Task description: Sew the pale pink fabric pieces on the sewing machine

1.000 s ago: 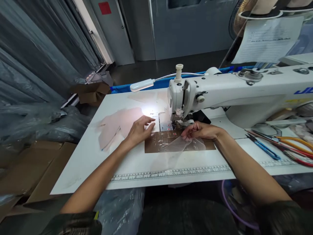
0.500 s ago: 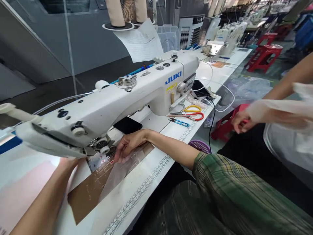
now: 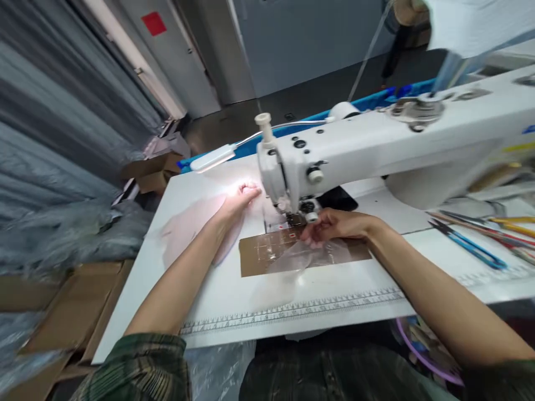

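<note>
My left hand [image 3: 246, 196] is beside the sewing machine head [image 3: 288, 172], in bright lamp light. Its fingers are pinched at the edge of a sheer pale pink fabric [image 3: 192, 228], though glare blurs the fingertips. In front of the presser foot [image 3: 296, 219], my right hand [image 3: 328, 227] is closed on a thin see-through fabric [image 3: 309, 255]. That piece lies over a brown strip [image 3: 254, 256] on the machine bed, which has clear film or tape on it. My right fingers hide part of the fabric near the needle.
Blue thread snips [image 3: 470, 245] and yellow-handled scissors [image 3: 516, 223] lie right of my right arm. A measuring tape [image 3: 292, 310] runs along the front edge of the table [image 3: 221, 331]. A lamp [image 3: 213, 158] hangs behind my left hand. Cardboard boxes [image 3: 79, 306] stand left; a purple basket [image 3: 426, 356] is below right.
My view has swung left, bringing the boxes and door into sight and taking the other person out. Both hands remain by the needle area; the left hand now shows more fully.
</note>
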A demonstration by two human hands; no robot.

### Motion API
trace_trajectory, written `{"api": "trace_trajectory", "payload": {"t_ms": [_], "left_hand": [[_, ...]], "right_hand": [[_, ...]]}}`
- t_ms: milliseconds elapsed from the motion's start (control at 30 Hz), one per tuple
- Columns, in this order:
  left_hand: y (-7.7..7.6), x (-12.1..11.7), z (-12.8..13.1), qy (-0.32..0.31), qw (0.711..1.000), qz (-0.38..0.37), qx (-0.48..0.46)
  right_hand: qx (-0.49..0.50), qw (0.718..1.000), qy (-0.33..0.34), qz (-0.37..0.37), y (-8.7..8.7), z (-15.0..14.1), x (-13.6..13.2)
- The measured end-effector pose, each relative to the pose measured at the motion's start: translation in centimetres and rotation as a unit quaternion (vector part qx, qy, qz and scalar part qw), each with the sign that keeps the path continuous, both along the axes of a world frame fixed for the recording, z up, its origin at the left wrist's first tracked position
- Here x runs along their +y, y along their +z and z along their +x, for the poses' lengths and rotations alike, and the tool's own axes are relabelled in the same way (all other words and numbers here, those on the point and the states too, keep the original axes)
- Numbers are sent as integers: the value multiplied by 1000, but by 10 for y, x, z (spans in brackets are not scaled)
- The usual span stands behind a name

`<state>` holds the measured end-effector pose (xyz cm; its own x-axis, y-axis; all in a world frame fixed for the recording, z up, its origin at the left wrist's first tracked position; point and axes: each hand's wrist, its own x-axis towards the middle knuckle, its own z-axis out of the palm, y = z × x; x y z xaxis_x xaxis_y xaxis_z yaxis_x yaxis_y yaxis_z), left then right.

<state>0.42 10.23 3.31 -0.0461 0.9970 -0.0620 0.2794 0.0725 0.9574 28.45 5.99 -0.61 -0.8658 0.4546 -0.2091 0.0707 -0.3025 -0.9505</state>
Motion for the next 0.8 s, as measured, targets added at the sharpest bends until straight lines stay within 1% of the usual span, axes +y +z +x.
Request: {"api": "trace_trajectory", "payload": {"t_ms": [100, 167, 200, 233, 267, 300, 333, 367, 433, 467, 533, 567, 633, 667, 700, 733, 800], "left_hand": [[10, -2, -27, 9, 1000, -3, 16], [16, -2, -44, 42, 996, 27, 79], [18, -2, -51, 64, 987, 62, 133], [19, -1, -56, 82, 971, 109, 194], [19, -1, -60, 89, 950, 159, 252], [18, 0, -63, 80, 930, 202, 298], [17, 1, -63, 50, 914, 230, 330], [15, 3, -62, 8, 904, 245, 349], [10, 9, -57, -80, 890, 250, 372], [7, 13, -54, -113, 883, 251, 380], [4, 24, -49, -155, 872, 257, 388], [4, 30, -48, -177, 869, 256, 384], [4, 40, -49, -247, 862, 233, 376], [5, 43, -51, -282, 854, 215, 381], [7, 46, -54, -307, 842, 197, 396], [8, 47, -56, -318, 830, 182, 421], [12, 45, -61, -309, 811, 167, 468]], "right_hand": [[-30, 999, -6, 11, 5, 0, -3], [-36, 999, -9, 12, 6, 0, -5], [-37, 999, -11, 11, 6, -1, -5], [-36, 999, -12, 10, 6, -1, -5], [-36, 999, -14, 9, 5, -1, -5], [-35, 999, -16, 9, 5, 0, -5], [-35, 999, -17, 9, 4, 0, -5], [-36, 999, -18, 9, 4, 0, -5], [-43, 999, -20, 7, 5, 0, -6], [-47, 999, -22, 5, 6, -1, -6], [-57, 998, -29, -2, 8, -1, -8], [-62, 998, -32, -5, 10, -1, -8], [-69, 997, -33, -8, 13, -2, -9], [-71, 997, -31, -5, 14, -2, -9], [-72, 997, -31, 0, 15, -3, -10], [-73, 997, -31, 6, 16, -3, -10], [-78, 996, -31, 14, 19, -4, -11]]}}
